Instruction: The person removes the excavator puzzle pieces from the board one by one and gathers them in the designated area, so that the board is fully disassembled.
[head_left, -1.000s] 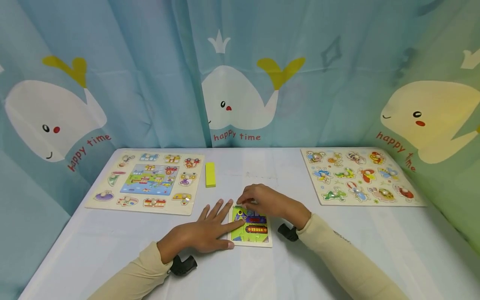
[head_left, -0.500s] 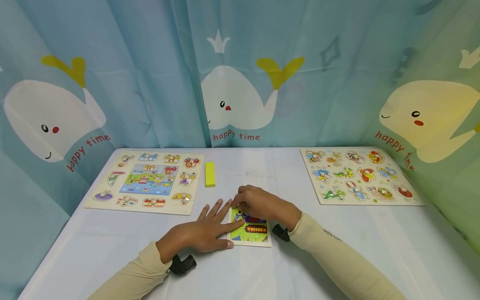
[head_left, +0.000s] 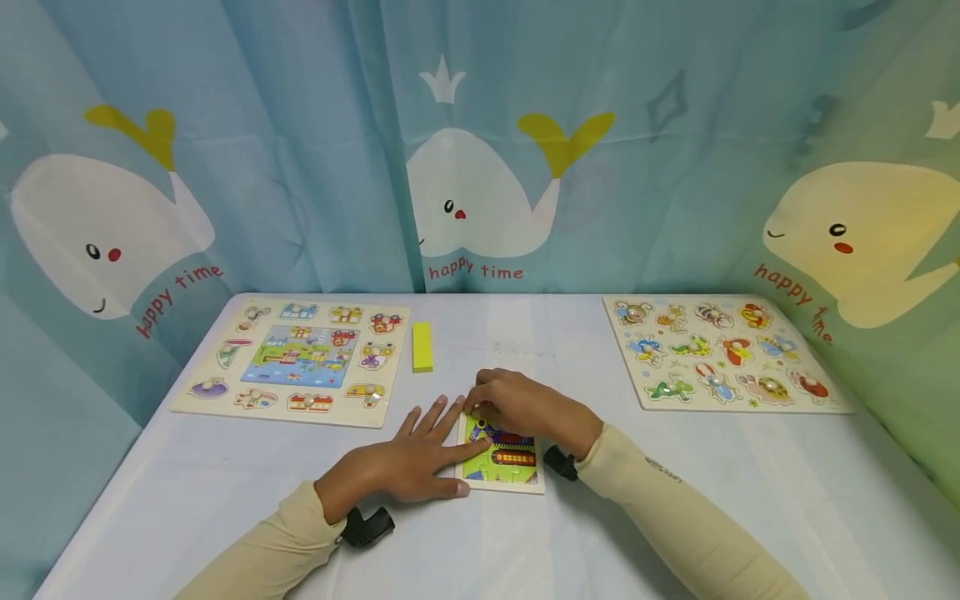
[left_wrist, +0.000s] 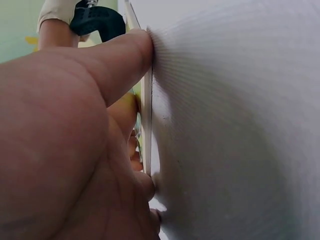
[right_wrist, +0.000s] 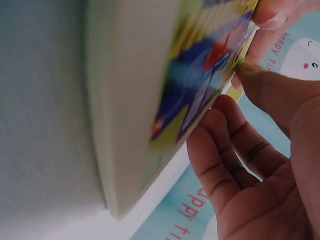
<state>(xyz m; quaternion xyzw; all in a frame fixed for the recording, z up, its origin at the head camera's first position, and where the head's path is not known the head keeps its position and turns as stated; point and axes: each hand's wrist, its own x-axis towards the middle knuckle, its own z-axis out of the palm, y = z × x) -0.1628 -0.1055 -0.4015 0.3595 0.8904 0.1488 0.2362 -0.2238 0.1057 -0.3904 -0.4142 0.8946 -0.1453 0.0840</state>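
Note:
A small jigsaw puzzle (head_left: 513, 458) in a pale wooden frame lies on the table, its picture a purple and red digger on green. My left hand (head_left: 408, 467) lies spread at its left side, index finger reaching across the picture and thumb (left_wrist: 132, 50) at the frame's edge. At the top left corner my right hand (head_left: 521, 404) has its fingers curled in. In the right wrist view its thumb (right_wrist: 265, 90) and fingers pinch at a green corner puzzle piece (right_wrist: 239, 65), mostly covered. The puzzle's upper part is hidden beneath this hand in the head view.
A yellow block (head_left: 422, 347) stands behind the left hand. Further left lies a vehicle peg puzzle board (head_left: 183, 400); at the back right, an insect one (head_left: 720, 404). A blue whale-print curtain (head_left: 315, 167) closes off the back and sides.
Over the last second my right hand has shifted slightly left to the puzzle's top left corner, its fingers curling further in. The left hand stays in place.

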